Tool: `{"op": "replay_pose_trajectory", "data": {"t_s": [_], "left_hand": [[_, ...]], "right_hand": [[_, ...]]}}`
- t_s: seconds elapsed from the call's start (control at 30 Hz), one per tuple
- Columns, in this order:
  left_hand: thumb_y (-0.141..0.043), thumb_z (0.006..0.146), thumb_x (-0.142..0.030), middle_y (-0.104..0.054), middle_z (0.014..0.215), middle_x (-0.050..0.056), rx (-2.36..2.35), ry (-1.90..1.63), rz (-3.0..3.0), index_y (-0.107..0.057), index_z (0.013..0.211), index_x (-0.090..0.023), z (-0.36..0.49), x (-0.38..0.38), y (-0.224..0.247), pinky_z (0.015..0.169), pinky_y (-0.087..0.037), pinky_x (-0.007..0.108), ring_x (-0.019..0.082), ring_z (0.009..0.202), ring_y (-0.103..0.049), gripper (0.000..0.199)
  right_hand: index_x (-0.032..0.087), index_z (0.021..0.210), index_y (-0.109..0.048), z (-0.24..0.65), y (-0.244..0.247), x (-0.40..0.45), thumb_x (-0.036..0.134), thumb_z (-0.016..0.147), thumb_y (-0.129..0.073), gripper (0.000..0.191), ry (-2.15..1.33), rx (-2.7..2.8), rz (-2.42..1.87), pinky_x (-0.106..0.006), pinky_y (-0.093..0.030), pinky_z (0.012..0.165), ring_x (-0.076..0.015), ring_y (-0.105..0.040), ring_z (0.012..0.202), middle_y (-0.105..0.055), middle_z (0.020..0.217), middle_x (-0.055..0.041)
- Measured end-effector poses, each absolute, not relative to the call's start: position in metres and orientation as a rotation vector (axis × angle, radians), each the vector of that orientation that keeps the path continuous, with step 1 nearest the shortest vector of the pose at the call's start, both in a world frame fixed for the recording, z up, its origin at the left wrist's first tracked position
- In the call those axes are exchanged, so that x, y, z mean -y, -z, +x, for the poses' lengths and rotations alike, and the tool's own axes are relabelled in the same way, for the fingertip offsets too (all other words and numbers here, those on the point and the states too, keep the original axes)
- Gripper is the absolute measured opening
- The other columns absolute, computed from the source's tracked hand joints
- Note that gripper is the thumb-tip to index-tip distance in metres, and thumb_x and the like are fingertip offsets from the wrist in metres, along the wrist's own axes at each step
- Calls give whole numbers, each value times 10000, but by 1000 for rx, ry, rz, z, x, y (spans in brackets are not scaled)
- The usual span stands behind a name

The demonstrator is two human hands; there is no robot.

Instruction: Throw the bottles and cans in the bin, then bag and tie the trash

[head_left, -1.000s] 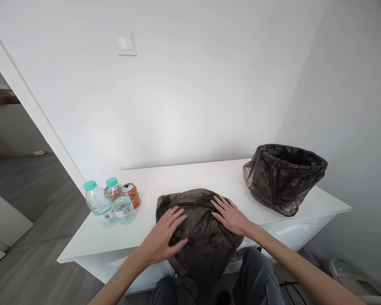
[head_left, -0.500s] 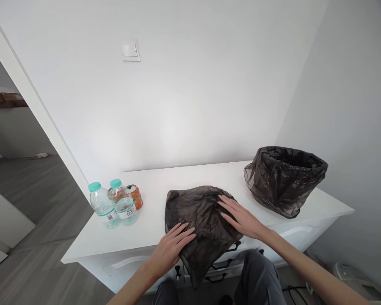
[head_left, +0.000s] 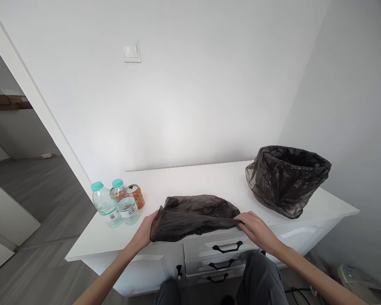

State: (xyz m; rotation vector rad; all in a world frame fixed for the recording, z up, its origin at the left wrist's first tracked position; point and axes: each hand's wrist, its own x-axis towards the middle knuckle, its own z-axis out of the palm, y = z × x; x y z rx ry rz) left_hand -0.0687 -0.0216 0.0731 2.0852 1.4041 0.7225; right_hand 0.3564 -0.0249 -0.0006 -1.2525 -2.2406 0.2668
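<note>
A dark, thin plastic garbage bag (head_left: 193, 222) lies near the front edge of the white cabinet top (head_left: 178, 180), its front part folded up and back over itself. My left hand (head_left: 146, 231) grips the bag's left end, and the fingertips are hidden behind the plastic. At the opposite end my right hand (head_left: 254, 226) is closed on the bag's right corner. Further right stands a bin (head_left: 288, 182) lined with a similar dark bag, its opening facing up; neither hand touches it.
Two clear plastic bottles with teal caps (head_left: 106, 207) (head_left: 126, 203) stand on the left, beside an orange can (head_left: 138, 197). Black drawer handles (head_left: 227, 247) protrude from the cabinet front below. A white wall (head_left: 190, 106) rises directly behind the top.
Both hands moved from lying flat on the spread bag to gripping its two ends. The bag's hanging front has been lifted and folded back, uncovering the drawer handles.
</note>
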Motion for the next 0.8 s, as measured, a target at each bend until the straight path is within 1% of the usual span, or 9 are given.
{"op": "replay_pose_trajectory", "data": {"t_s": [0.1,0.2,0.3,0.37,0.43,0.53,0.6,0.7,0.8], "left_hand": [[-464,856,-170,-716,1180,148,-1691,-716,2239,-383,1460,-147,-69,19,-86,795,-544,397,268,882,-700,610],[-373,900,-85,-474,1531,213,-1904,-907,2494,-174,1581,-192,-55,16,-109,914,-544,480,331,1231,-620,718],[-373,908,-40,-326,1614,213,-1807,-1204,2782,-216,1568,-202,-31,19,-130,1099,-448,561,363,1480,-374,697],[-404,910,-36,-350,1585,196,-1663,-1413,2894,-283,1532,-229,-11,27,-135,1126,-434,575,354,1492,-358,663],[-417,916,-39,-442,1517,141,-1433,-1481,3006,-381,1470,-291,13,40,-131,1129,-452,556,315,1451,-432,609],[-442,955,-122,-562,1448,86,-835,-1051,3251,-521,1380,-291,49,63,-118,1192,-419,488,261,1403,-504,463],[-465,1003,-259,-537,1526,91,-526,-633,3276,-528,1425,-239,68,68,-106,1258,-334,458,262,1469,-436,428],[-442,1041,-489,-367,1670,96,-707,-399,3131,-373,1589,-220,77,47,-82,1291,-229,533,308,1574,-251,615],[-361,1057,-560,-327,1687,75,-1126,-364,2943,-348,1615,-271,58,-1,-51,1241,-286,595,355,1580,-217,628]], "right_hand": [[276,1030,-660,345,-7,14,463,1060,-357,357,-386,2153,-1455,-414,-514,813,-288,-685,900,-753,940,-58],[290,1027,-638,336,-9,4,498,1040,-354,352,-476,2120,-1526,-389,-479,761,-298,-698,828,-741,838,-39],[291,981,-635,330,-4,-3,517,1027,-360,358,-475,2054,-1576,-366,-461,737,-299,-708,809,-732,799,-36],[282,897,-625,328,-1,-7,530,1030,-343,398,-453,2029,-1625,-351,-449,721,-295,-708,795,-728,778,-39],[273,830,-604,327,1,-11,533,1042,-310,446,-437,2022,-1669,-336,-433,712,-285,-702,778,-728,764,-42],[264,793,-598,327,0,-15,533,1053,-287,487,-426,2019,-1701,-314,-418,706,-267,-696,775,-738,776,-48],[262,789,-609,327,-1,-15,539,1053,-293,496,-442,2031,-1706,-303,-416,703,-256,-694,772,-742,777,-45],[259,818,-634,329,-2,-11,531,1048,-315,478,-466,2038,-1697,-301,-419,709,-260,-702,811,-753,808,-48],[255,820,-634,332,-7,-4,512,1034,-358,434,-484,2031,-1691,-311,-422,706,-262,-694,804,-746,811,-47]]}}
